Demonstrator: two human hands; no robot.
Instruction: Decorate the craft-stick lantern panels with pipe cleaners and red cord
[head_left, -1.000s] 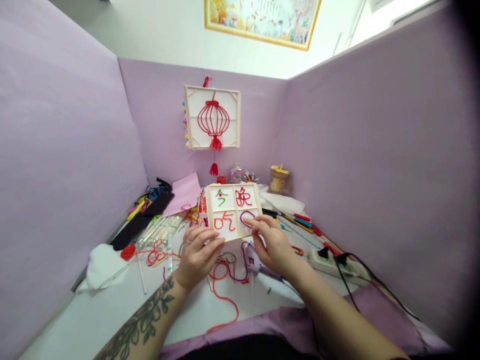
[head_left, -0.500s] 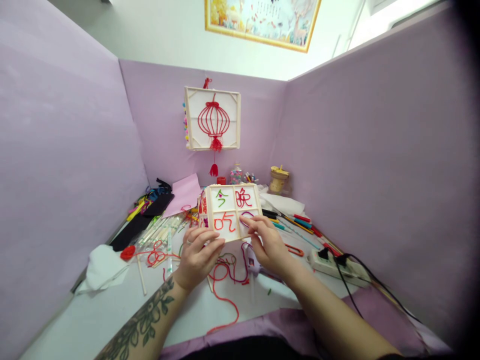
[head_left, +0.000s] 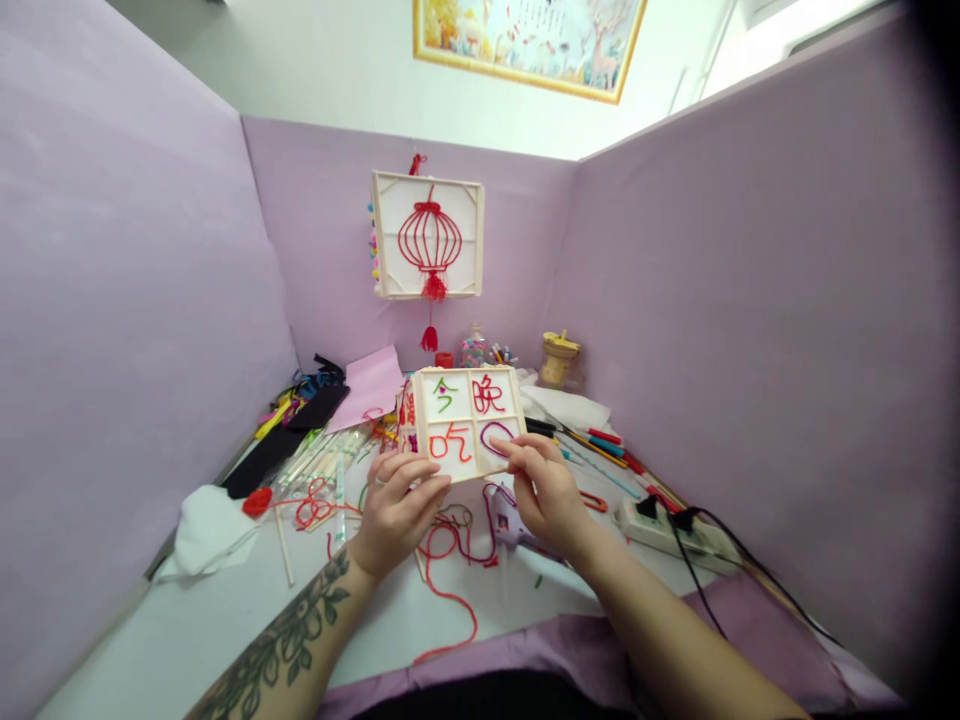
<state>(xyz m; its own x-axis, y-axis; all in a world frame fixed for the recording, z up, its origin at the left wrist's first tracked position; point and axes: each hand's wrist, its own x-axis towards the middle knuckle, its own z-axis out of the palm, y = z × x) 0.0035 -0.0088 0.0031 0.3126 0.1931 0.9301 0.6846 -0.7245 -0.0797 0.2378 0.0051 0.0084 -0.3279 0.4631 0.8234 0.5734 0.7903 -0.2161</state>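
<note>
A small box lantern with a light wooden frame and white panels is tilted up in front of me. Green, red and orange yarn characters fill three squares of its front. In the lower right square lies a loop of purple yarn. My left hand grips the box at its lower left corner, thumb on the front. At the lower right corner, my right hand has its fingers closed at the loop's right end, seemingly pinching the yarn. Below, a purple hot glue gun lies partly behind the right hand.
Red yarn trails over the white table. A larger lantern hangs at the back. Wooden sticks lie at left, pens and a power strip at right. Purple boards enclose the table.
My right hand has shifted slightly right and down, from inside the lower right square towards its edge, showing more of the purple loop. My left hand keeps its grip.
</note>
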